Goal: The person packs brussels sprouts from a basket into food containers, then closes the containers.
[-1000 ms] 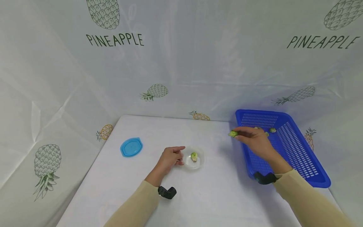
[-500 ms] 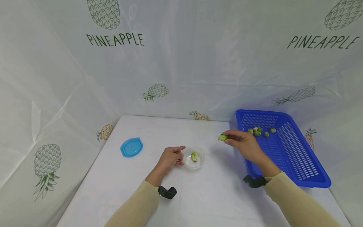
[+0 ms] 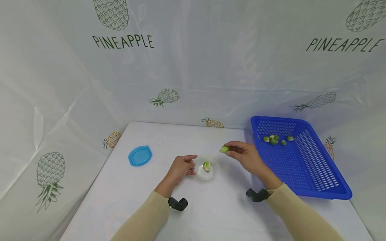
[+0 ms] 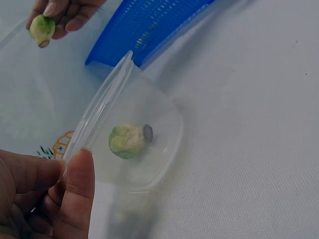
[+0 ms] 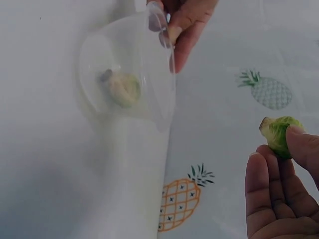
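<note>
In the head view a clear plastic container [image 3: 213,170] stands on the white table, one Brussels sprout [image 3: 206,166] lying inside it. My left hand [image 3: 180,168] grips the container's left rim; the left wrist view shows thumb and fingers [image 4: 79,181] pinching that edge. My right hand [image 3: 248,157] is raised right of the container, pinching a second Brussels sprout [image 3: 224,149] between thumb and fingertips. From the right wrist that sprout [image 5: 280,135] appears pale green with a brownish cut stem end.
A blue perforated basket [image 3: 304,164] stands at the right, with several Brussels sprouts [image 3: 273,142] gathered toward its back left. At the left of the table lies a blue lid [image 3: 140,156]. A white pineapple-print sheet [image 3: 211,67] hangs behind.
My right hand has moved left from over the basket toward the container, carrying the sprout. The sprouts in the basket are now uncovered to view. My left hand stays at the rim.
</note>
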A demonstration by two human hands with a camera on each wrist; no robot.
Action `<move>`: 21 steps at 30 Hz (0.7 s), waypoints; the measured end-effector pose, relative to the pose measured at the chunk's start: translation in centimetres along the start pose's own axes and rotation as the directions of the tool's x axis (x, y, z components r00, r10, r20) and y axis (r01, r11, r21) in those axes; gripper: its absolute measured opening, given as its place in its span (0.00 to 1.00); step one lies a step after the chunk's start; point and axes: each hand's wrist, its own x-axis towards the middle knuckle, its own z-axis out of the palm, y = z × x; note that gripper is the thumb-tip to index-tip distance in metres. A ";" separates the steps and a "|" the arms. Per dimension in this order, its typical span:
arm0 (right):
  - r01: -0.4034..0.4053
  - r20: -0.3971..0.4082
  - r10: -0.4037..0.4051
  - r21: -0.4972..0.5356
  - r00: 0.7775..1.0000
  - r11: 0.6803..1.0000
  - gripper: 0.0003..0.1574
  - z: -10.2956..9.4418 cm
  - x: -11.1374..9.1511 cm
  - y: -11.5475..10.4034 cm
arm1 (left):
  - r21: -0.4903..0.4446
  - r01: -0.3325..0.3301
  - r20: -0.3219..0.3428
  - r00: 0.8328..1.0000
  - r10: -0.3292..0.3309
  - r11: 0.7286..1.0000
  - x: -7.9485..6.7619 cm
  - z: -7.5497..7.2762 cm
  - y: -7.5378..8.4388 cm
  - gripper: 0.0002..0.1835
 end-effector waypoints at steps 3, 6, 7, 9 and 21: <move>0.016 0.007 -0.016 0.016 1.000 1.000 0.18 0.9 0.1 0.2 | 0.006 0.001 -0.001 1.000 -0.001 1.000 0.0 0.0 0.0 0.24; 0.011 0.016 -0.012 0.043 1.000 0.999 0.17 1.8 0.3 0.4 | 0.007 0.007 -0.005 1.000 -0.007 1.000 -0.1 0.0 0.1 0.24; 0.004 0.019 -0.005 0.048 1.000 0.999 0.17 2.1 0.3 0.5 | 0.009 0.005 -0.004 1.000 -0.005 1.000 -0.1 0.0 0.1 0.24; -0.020 0.030 0.018 0.061 0.999 0.998 0.17 2.7 0.4 0.6 | 0.013 0.003 -0.005 1.000 -0.003 1.000 0.0 0.0 0.1 0.24; -0.016 0.080 0.021 -0.069 0.997 0.998 0.15 5.9 1.3 1.9 | 0.015 -0.003 0.007 1.000 0.003 1.000 0.0 -0.1 0.1 0.24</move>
